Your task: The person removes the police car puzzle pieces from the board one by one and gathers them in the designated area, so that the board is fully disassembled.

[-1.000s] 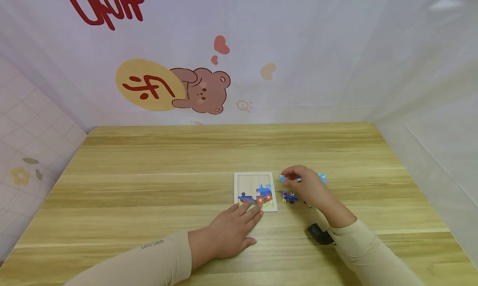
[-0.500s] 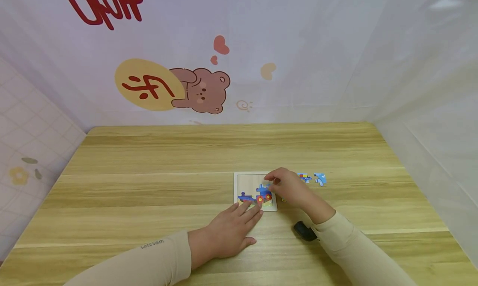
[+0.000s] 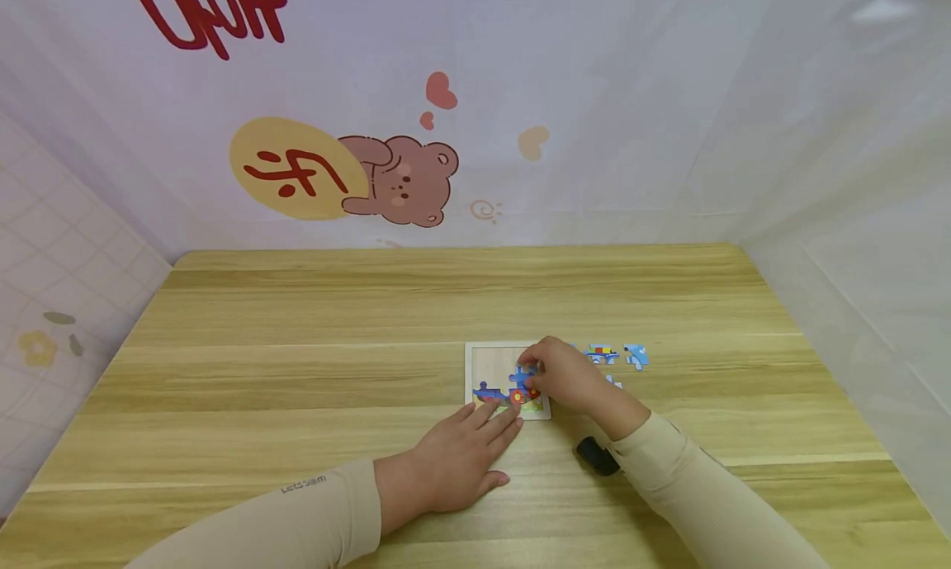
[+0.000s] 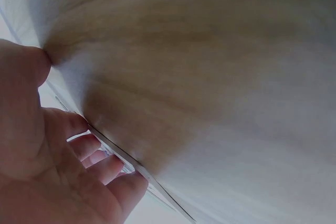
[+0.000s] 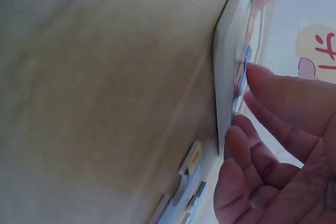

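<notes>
A small jigsaw puzzle frame [image 3: 470, 371] with a pale border lies on the table, its bare wooden backing showing at upper left. Fitted puzzle pieces [image 3: 488, 394] inside show a blue vehicle with red and yellow wheels. My left hand [image 3: 455, 460] lies flat with extended fingers on the frame's near edge; the left wrist view shows its fingertips along that edge. The right hand [image 3: 568, 379] reaches over the frame's right side, thumb and index finger pinching at a blue puzzle piece [image 3: 523, 373] there. That hand partly hides the piece, and the other fingers curl beside the border.
Right of the frame lie loose puzzle pieces: one with red and yellow blocks [image 3: 602, 354], a light blue one [image 3: 636, 356], and another partly behind the right hand [image 3: 613, 381]. A black device [image 3: 597, 456] is at the right wrist. A printed curtain [image 3: 594, 98] hangs behind the table.
My right hand has moved left from the loose pieces onto the frame's right side, then lowered its thumb and index finger there. The left hand has stayed in place.
</notes>
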Tool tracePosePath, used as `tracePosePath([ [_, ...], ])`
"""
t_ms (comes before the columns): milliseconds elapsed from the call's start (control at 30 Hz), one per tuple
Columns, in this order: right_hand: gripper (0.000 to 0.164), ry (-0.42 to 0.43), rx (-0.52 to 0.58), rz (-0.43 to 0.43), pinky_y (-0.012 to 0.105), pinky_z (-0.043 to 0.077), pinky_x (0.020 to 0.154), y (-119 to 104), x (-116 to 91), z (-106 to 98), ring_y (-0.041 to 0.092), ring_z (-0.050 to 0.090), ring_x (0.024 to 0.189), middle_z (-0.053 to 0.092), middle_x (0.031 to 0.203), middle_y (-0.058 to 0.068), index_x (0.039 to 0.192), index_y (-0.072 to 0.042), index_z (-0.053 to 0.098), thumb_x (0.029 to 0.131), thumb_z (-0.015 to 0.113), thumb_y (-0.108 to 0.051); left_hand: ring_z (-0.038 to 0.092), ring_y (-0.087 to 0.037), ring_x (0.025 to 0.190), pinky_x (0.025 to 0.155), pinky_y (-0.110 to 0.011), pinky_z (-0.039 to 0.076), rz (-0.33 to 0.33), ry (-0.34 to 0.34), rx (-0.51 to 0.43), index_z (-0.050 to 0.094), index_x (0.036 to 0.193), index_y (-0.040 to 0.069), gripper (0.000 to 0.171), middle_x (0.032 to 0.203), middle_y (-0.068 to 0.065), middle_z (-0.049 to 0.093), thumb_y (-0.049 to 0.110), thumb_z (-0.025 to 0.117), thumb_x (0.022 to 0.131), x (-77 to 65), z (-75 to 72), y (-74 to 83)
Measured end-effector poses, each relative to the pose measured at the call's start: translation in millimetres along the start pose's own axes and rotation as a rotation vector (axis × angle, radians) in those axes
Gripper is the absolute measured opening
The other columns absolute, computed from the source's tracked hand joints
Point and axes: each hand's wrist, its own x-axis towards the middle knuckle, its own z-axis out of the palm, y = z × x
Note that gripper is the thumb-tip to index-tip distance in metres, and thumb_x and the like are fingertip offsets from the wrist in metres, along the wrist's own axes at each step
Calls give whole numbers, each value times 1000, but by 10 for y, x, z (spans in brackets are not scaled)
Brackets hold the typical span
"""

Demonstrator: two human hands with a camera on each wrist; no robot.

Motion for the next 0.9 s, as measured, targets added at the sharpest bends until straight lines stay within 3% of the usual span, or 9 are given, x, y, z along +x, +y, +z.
tracePosePath([
  [333,22,-20,-60,-20,38,49,79,-16,13,6,18,54,84,58,97,7,107,-3,70,84,72,-3,30,-23,142,109,-38,35,-2,-37,-9,33,151,15,64,157,-2,30,53,35,100,14,0,-8],
  [900,9,-19,126,-55,31,41,67,73,20,10,18,46,74,51,81,4,94,-7,66,90,62,0,30,-23,142,109,-38,36,1,-18,8,34,151,15,64,156,-2,31,53,36,100,7,32,-9],
])
